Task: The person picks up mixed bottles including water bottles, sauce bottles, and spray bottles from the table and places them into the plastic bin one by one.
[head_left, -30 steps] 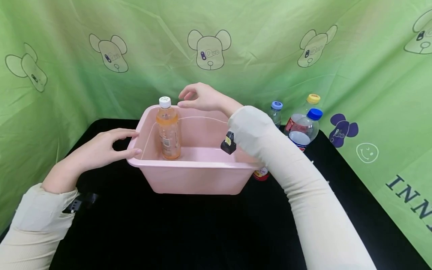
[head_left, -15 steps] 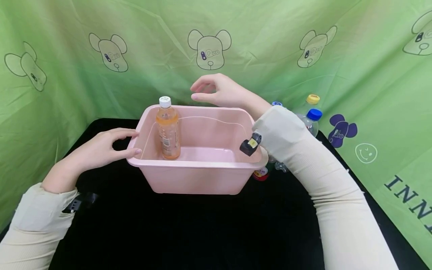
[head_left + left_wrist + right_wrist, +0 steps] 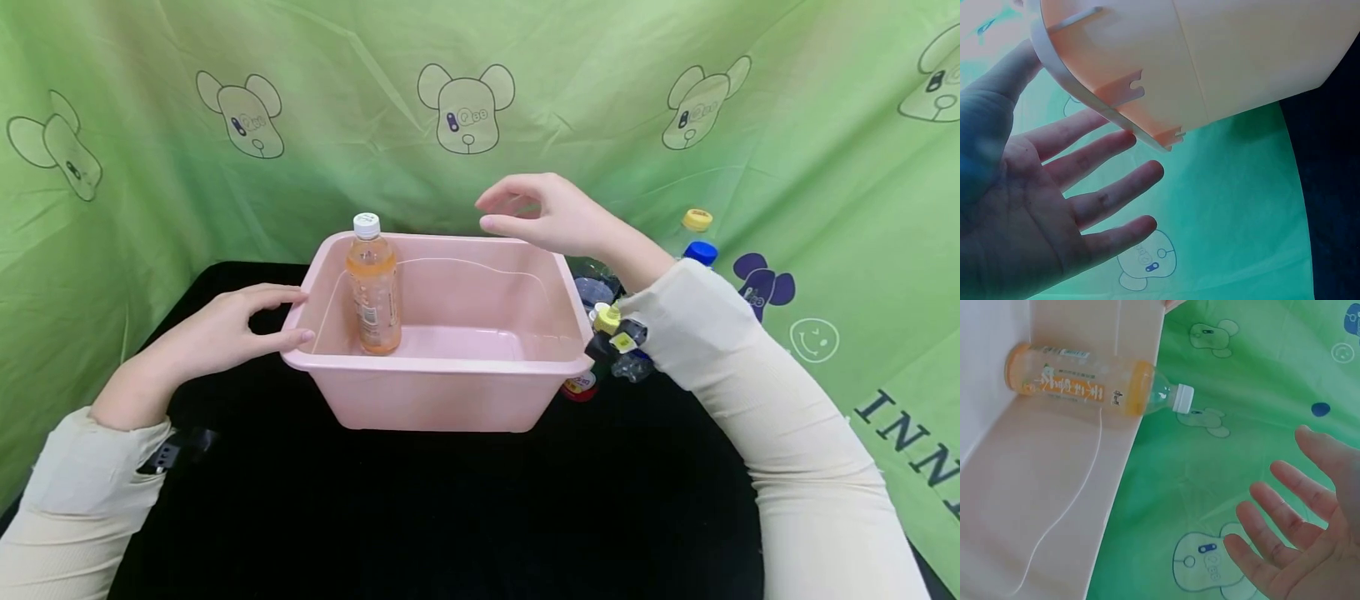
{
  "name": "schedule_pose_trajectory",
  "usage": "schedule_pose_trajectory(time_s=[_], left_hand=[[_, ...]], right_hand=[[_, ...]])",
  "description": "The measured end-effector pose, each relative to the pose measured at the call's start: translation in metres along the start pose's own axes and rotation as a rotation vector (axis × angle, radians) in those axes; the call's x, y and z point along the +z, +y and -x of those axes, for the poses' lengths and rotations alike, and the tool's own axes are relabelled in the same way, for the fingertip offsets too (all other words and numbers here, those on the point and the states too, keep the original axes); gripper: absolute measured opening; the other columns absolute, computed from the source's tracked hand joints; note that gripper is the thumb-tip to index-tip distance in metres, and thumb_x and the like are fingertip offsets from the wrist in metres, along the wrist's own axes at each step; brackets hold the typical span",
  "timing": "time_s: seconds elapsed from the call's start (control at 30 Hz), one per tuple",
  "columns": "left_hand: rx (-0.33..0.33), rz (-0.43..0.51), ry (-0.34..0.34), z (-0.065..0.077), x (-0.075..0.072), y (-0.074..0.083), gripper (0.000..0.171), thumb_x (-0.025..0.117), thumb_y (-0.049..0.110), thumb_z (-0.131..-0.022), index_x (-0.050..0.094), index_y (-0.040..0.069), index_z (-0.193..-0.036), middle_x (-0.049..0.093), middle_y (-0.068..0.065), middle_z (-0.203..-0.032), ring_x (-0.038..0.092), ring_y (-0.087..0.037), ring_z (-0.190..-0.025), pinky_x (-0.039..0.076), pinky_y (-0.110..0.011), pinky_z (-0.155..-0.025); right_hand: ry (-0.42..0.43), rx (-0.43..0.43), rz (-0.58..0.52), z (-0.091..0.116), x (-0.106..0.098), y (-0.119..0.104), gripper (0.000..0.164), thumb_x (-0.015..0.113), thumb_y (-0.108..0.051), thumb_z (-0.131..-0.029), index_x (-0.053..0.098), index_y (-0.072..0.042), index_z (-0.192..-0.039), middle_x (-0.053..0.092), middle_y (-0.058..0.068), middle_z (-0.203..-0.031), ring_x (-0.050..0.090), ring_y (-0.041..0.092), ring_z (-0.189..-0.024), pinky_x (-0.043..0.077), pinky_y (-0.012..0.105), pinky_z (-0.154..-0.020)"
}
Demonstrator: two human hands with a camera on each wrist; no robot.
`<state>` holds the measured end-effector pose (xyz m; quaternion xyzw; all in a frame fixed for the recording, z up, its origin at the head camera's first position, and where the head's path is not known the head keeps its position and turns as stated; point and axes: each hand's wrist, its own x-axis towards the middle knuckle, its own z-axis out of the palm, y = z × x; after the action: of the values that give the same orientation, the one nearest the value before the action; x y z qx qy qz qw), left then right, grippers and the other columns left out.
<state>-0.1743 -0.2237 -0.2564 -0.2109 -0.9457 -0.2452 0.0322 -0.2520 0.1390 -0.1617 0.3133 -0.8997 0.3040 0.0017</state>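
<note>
Nearest the viewer, a black cloth [image 3: 450,517] is covering the tabletop, and two pale sleeves [image 3: 813,475] are reaching forward over it from either side. A dark strap [image 3: 168,452] is circling the left wrist.

Farther in, the left hand [image 3: 236,329] is touching the left end of a pink tub [image 3: 442,400]. Its thumb and index finger are lying against the rim, while in the left wrist view the fingers are showing long and spread.

Inside the tub, toward its left end, a clear bottle [image 3: 372,300] with orange bands is standing upright, its white cap [image 3: 367,225] rising above the rim. In the right wrist view, the printed label is showing white characters on orange.

The right hand [image 3: 558,212] is hovering around the back right corner of the tub, holding nothing, its fingers loosely bent and well apart from the bottle.

Beyond the tub's right end, more bottles are crowding together, partly hidden by the right arm: a yellow cap [image 3: 606,320] is showing low beside the tub, and a blue cap [image 3: 702,252] and another yellow-orange cap [image 3: 697,220] are showing farther back.

Behind everything, a green curtain [image 3: 337,125] is hanging, bearing outlined animal heads [image 3: 467,112].
</note>
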Motion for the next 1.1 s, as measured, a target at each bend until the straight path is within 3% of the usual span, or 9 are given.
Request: schedule_pose_trajectory(time_s=[0.27,0.5,0.73,1.1], left_hand=[[-0.008,0.012,0.000,0.001,0.001,0.000,0.054,0.066,0.035,-0.085,0.053,0.006,-0.130,0.052,-0.019,-0.133,0.049,-0.038,-0.121,0.039,-0.054,-0.099],[-0.005,0.016,0.007,0.001,0.000,0.001,0.054,0.066,0.035,-0.085,0.054,0.006,-0.129,0.053,-0.018,-0.132,0.051,-0.037,-0.119,0.040,-0.052,-0.099],[-0.001,0.022,0.003,0.001,0.001,0.000,0.053,0.066,0.034,-0.085,0.054,0.006,-0.129,0.053,-0.018,-0.132,0.051,-0.037,-0.118,0.041,-0.052,-0.098],[0.004,0.028,0.013,0.001,0.002,-0.002,0.053,0.066,0.033,-0.085,0.054,0.006,-0.129,0.054,-0.017,-0.131,0.052,-0.037,-0.116,0.040,-0.051,-0.098]], right_hand=[[0.059,0.054,-0.012,0.035,-0.009,0.016,0.035,0.059,-0.030,-0.091,0.060,-0.012,-0.121,0.062,0.005,-0.121,0.060,0.012,-0.109,0.046,0.038,-0.099],[0.146,0.062,-0.010,0.064,-0.011,0.028,0.033,0.059,-0.025,-0.092,0.060,-0.009,-0.120,0.064,0.004,-0.118,0.057,-0.007,-0.101,0.047,0.015,-0.091],[0.235,0.078,-0.054,0.090,-0.009,0.041,0.032,0.060,-0.022,-0.091,0.060,-0.006,-0.119,0.062,-0.014,-0.109,0.057,-0.008,-0.099,0.046,0.006,-0.084],[0.330,0.168,-0.085,0.119,-0.003,0.073,0.033,0.059,-0.022,-0.091,0.058,-0.007,-0.121,0.059,-0.027,-0.104,0.057,-0.011,-0.095,0.044,0.002,-0.080]])
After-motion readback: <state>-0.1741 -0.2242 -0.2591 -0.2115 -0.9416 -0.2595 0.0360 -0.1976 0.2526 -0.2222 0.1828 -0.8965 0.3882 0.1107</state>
